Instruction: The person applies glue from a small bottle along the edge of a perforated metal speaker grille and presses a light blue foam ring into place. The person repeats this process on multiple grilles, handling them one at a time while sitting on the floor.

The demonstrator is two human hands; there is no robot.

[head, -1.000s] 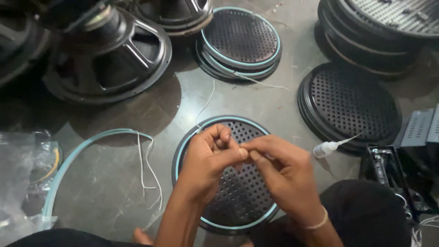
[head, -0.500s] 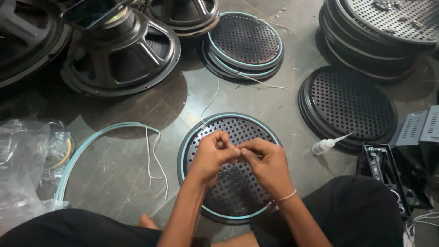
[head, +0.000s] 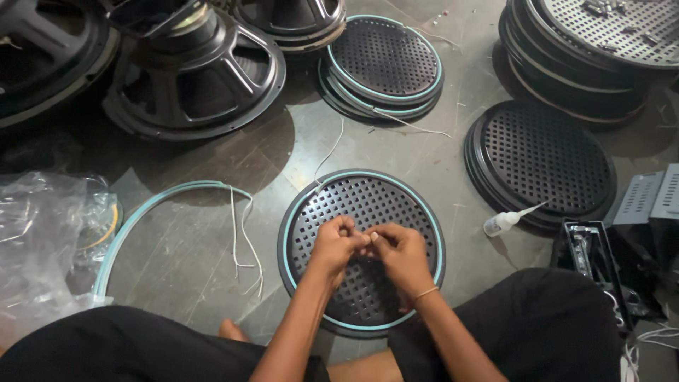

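Two hands meet over a round black grille [head: 368,205] with a light blue ring around its edge. The grille lies flat on the grey floor [head: 297,155], right in front of the person's knees. The left hand [head: 334,245] and the right hand [head: 396,253] touch at the fingertips. Both are pinched shut on something tiny and thin, but it is too small to tell what. It looks like the step of fixing a small bit onto the grille. That work needs steady fingers and a soft pull. A thin white string [head: 327,157] runs away from the top edge of the grille. A little white glue bottle [head: 503,221] lies near the right side. A loose blue strip [head: 152,201] curves on the left. More grilles [head: 385,60] and big speakers [head: 194,78] sit farther back.
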